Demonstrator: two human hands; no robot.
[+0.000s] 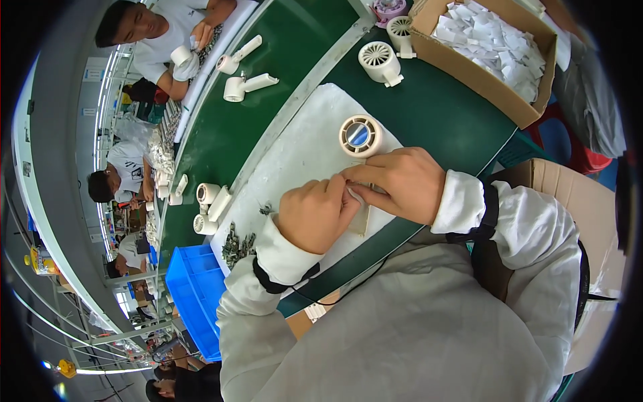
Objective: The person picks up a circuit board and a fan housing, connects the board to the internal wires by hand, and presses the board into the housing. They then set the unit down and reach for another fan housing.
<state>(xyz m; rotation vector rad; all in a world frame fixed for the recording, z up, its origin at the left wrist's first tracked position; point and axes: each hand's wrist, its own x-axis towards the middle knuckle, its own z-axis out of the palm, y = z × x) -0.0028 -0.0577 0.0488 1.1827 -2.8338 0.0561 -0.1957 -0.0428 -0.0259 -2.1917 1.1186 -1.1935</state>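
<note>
Fan head [360,136] looks assembled, but the handle [360,224] seems unfinished, your left hand [313,214] and right hand [407,184] curled over it (how tightly, or holding what, I can't tell).

Your green bench [442,114] bears one white mat [295,154], with small metallic pieces [234,249] toward its left end and a cream handheld fan [360,136] over it; beyond the mat to its right, two white fan housings [380,62] and one open carton [479,86]; left of the mat, a green belt [288,47] carrying white fan parts [234,88].
</note>
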